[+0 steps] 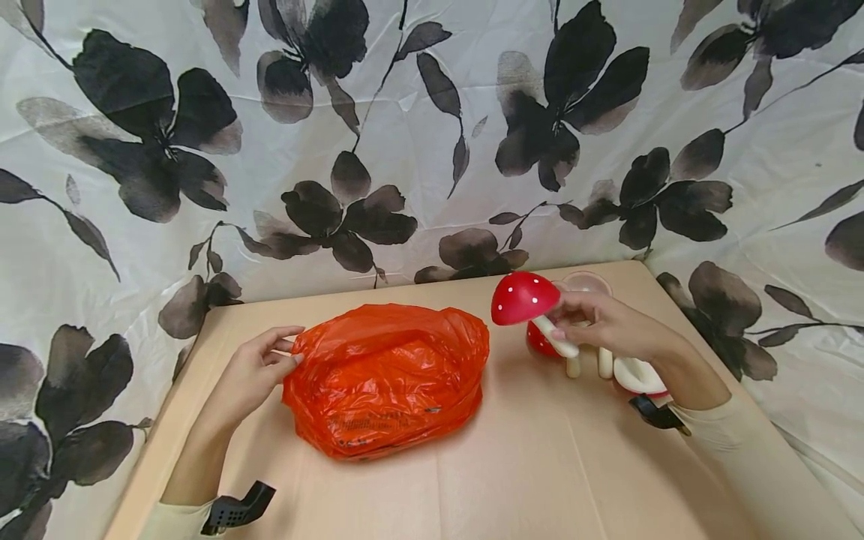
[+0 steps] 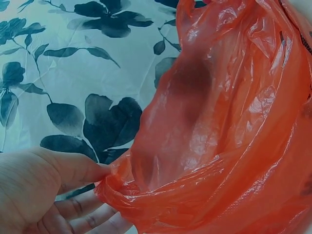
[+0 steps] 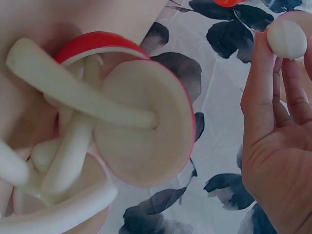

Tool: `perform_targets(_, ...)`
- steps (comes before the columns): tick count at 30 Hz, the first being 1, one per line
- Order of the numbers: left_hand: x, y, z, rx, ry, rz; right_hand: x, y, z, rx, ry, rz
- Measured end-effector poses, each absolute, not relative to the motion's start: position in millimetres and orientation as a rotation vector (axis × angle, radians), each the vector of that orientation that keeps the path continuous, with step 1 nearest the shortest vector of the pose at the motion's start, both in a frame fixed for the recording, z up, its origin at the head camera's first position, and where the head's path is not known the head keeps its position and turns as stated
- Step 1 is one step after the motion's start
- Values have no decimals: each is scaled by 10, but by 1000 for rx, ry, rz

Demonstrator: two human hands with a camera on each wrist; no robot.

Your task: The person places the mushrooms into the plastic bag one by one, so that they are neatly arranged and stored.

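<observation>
A: In the right hand point(image 1: 610, 322), a mushroom point(image 1: 524, 298), red cap with white dots, raised at 2 o'clock of the bag point(image 1: 388, 397) (head view), apart from it. Grip?

B: Thumb and fingers pinch the stem point(image 1: 567, 349) near its foot; cap points to 10 o'clock. Judged top-heavy: pinch firmly, or the cap may swing.

A: Bag side?

B: Left hand point(image 1: 253, 375) at its 9 o'clock, thumb and fingers gripping the rim point(image 2: 117, 187). Mouth partly open, film creased. Contents: cannot tell. Suggest drawing that rim out toward 9 o'clock; thin film could fold inward and snag the cap's edge.

A: Best line, if the mushroom goes in?

B: Cap leading, from above, toward 8 or 9 o'clock; release only with the cap well below the rim.

A: Surroundings?

B: Other mushrooms point(image 1: 637, 377) on the table point(image 1: 513, 472) at the bag's 3 o'clock, stems crossed; lift the wrist clear of them. Floral cloth point(image 1: 439, 142) at 12, beyond the table.
</observation>
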State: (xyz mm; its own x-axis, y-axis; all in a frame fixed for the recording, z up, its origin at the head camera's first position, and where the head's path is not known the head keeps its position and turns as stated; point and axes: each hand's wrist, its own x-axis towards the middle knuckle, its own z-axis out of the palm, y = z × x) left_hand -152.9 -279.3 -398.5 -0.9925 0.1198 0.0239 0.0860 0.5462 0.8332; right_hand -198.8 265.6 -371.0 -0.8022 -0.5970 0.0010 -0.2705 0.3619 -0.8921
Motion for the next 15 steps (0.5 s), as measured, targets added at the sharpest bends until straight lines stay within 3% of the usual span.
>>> perform_targets(8,-1518,-2798,-3981,189,2767,1451,-2055,2542,-3654,-941,2470,-1351)
perform_targets(15,-1496,-2803,-3963,195,2770,1452,-2080,2435,-3610,-900,2354,-1456)
